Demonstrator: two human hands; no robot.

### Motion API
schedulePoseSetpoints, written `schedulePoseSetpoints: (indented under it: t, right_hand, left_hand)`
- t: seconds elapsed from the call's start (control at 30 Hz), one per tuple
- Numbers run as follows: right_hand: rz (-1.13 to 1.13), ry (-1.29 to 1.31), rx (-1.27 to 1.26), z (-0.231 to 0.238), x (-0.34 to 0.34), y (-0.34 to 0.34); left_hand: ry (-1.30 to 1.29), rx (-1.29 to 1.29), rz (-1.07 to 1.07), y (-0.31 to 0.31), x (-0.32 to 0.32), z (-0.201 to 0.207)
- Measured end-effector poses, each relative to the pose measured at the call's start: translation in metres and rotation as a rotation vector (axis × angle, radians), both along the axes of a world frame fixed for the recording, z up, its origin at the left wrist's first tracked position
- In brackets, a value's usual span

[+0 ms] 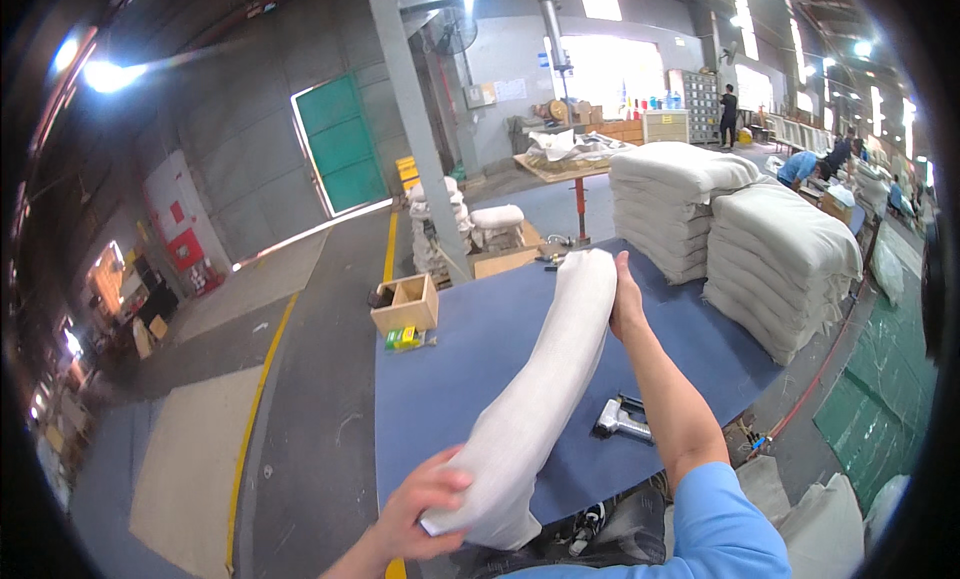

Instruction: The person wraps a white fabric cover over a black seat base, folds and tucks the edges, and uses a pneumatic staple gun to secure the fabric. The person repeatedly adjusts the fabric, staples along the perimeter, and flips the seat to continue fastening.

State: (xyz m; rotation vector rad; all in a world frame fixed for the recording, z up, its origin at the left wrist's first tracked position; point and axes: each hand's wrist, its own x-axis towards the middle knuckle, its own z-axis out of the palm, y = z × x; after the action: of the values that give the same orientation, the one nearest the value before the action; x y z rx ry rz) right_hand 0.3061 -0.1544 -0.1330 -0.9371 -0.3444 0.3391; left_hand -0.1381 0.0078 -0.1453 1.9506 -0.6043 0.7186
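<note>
Held on edge above the blue table (460, 379) is a long off-white cloth-covered cushion (545, 389), tilted so that its near end hangs past the table's front edge. My left hand (428, 507) grips that near lower end, fingers over the cloth and thumb below. At the far end, my right hand (626, 304) presses against the cushion's right side; part of its fingers is hidden behind the cloth. A silver staple gun (622, 420) lies on the table beneath my right forearm.
Two stacks of similar off-white cushions (660, 209) (775, 269) stand at the table's far right. A wooden box (408, 304) and a green-yellow packet (403, 338) sit at the left edge. A metal post (425, 129) rises behind the table. A red hose (800, 399) runs along the right.
</note>
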Motion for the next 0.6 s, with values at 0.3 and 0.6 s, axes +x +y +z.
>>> schedulePoseSetpoints:
  t: [0.3, 0.6]
  right_hand:
    - [0.028, -0.844, -0.140, 0.039, -0.144, 0.032]
    - [0.039, -1.154, -0.252, 0.078, -0.207, 0.021]
  left_hand:
    - [-0.062, -0.956, 0.790, -0.021, -0.123, -0.071]
    - [0.256, -0.422, 1.461, 0.038, -0.182, -0.101]
